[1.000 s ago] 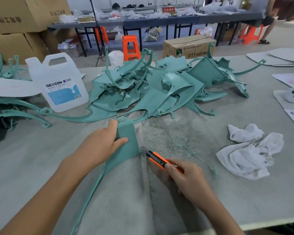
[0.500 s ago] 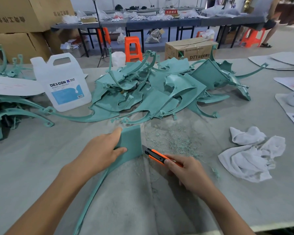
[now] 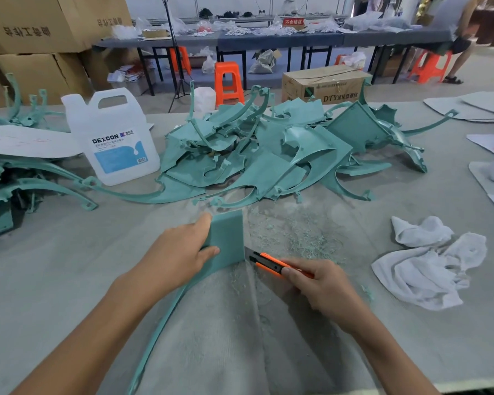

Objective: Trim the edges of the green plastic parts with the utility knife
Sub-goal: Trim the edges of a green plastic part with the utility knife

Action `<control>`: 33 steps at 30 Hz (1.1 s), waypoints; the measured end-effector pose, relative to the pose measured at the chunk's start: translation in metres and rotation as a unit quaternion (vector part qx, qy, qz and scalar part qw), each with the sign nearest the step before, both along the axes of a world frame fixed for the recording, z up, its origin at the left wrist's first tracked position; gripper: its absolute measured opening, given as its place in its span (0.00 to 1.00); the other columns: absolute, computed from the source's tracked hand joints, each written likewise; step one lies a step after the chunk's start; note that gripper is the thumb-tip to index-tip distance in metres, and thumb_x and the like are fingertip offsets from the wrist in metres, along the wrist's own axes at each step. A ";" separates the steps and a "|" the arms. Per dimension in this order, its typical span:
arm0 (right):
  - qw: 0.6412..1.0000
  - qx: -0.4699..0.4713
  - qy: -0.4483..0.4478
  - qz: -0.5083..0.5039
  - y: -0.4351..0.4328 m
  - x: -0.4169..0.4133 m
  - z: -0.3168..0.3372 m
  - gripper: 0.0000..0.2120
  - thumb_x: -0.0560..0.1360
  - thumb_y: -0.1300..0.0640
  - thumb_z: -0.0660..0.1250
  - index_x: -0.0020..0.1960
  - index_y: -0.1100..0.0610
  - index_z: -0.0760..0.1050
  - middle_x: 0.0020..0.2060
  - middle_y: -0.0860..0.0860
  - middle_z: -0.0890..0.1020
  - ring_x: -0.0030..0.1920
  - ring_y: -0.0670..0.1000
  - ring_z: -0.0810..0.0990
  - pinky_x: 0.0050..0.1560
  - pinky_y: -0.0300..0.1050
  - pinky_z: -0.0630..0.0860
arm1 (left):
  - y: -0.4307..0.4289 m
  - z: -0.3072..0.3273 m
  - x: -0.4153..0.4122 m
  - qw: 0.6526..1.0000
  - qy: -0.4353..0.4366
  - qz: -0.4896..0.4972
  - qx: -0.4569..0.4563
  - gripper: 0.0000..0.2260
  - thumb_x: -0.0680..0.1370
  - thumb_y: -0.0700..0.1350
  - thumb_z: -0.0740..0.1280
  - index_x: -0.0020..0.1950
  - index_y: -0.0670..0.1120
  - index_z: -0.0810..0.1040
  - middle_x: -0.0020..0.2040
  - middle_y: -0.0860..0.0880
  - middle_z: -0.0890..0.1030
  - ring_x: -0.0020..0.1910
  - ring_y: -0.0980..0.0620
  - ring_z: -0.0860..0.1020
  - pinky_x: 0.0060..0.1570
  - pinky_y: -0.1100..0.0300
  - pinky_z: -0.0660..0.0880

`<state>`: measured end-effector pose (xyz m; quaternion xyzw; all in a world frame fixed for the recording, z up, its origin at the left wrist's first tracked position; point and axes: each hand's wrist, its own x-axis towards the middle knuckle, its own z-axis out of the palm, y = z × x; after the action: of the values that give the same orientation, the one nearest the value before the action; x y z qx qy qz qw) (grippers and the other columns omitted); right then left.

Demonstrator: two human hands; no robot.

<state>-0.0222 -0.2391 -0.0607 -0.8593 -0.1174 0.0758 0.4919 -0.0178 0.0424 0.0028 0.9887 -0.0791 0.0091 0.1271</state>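
Head view, from left to right. The left hand (image 3: 180, 252) grips the flat end of one green part (image 3: 230, 238), with the thumb on the near face and the fingers curled over the top edge, and holds it upright on the grey table (image 3: 54, 266). The long thin arm of the part curves down toward the person. Just to the right, the orange utility knife (image 3: 270, 262) touches the lower right edge of this part. The right hand (image 3: 325, 289) is closed around the knife handle.

I think the main danger is for the left thumb. It lies near the edge under the knife, so a blade that jumps off the plastic could reach it. The part stands on a narrow edge and may twist under pressure, and then the blade could bite into the face. The loose shavings (image 3: 297, 240) may also let it slide.

At the far left, the stack of other parts (image 3: 12, 189) is cut off by the frame. The fingers behind the held part are hidden. The blade is too small to see, so I cannot tell how far it is pushed out. In the big pile (image 3: 268, 161) behind, I cannot tell which pieces are already trimmed.
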 end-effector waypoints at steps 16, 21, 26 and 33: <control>0.993 0.116 0.007 -0.035 -0.002 0.006 0.033 0.12 0.81 0.53 0.67 0.53 0.37 0.84 0.31 0.51 0.81 0.23 0.47 0.69 0.26 0.39 0.67 | -0.004 0.003 -0.005 1.000 -0.010 -0.002 0.006 0.15 0.81 0.54 0.66 0.56 0.48 0.63 0.45 0.48 0.79 0.45 0.41 0.78 0.44 0.48 0.74; 0.994 0.085 0.060 -0.014 0.007 0.000 0.006 0.12 0.82 0.51 0.66 0.54 0.35 0.83 0.32 0.52 0.83 0.25 0.45 0.71 0.29 0.42 0.68 | -0.006 0.003 -0.005 1.000 -0.014 -0.001 0.006 0.15 0.81 0.54 0.66 0.57 0.48 0.63 0.45 0.49 0.79 0.45 0.42 0.78 0.44 0.49 0.74; 0.999 0.023 0.025 -0.015 0.007 0.000 -0.001 0.12 0.82 0.51 0.65 0.56 0.35 0.83 0.28 0.49 0.79 0.24 0.45 0.71 0.30 0.41 0.71 | -0.006 0.003 -0.006 1.000 -0.022 0.004 0.000 0.15 0.81 0.54 0.66 0.57 0.48 0.64 0.48 0.48 0.81 0.45 0.43 0.79 0.43 0.50 0.74; 0.981 0.178 0.076 -0.031 0.012 -0.007 0.016 0.12 0.82 0.54 0.66 0.53 0.38 0.85 0.30 0.51 0.80 0.23 0.48 0.67 0.23 0.39 0.64 | -0.007 0.003 -0.006 0.999 -0.031 0.001 0.012 0.15 0.81 0.54 0.66 0.53 0.49 0.61 0.45 0.49 0.79 0.45 0.41 0.79 0.40 0.51 0.71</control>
<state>-0.0297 -0.2272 -0.0451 -0.7532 -0.0651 0.1036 0.6463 -0.0234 0.0349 0.0054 0.9895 -0.0825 0.0384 0.1126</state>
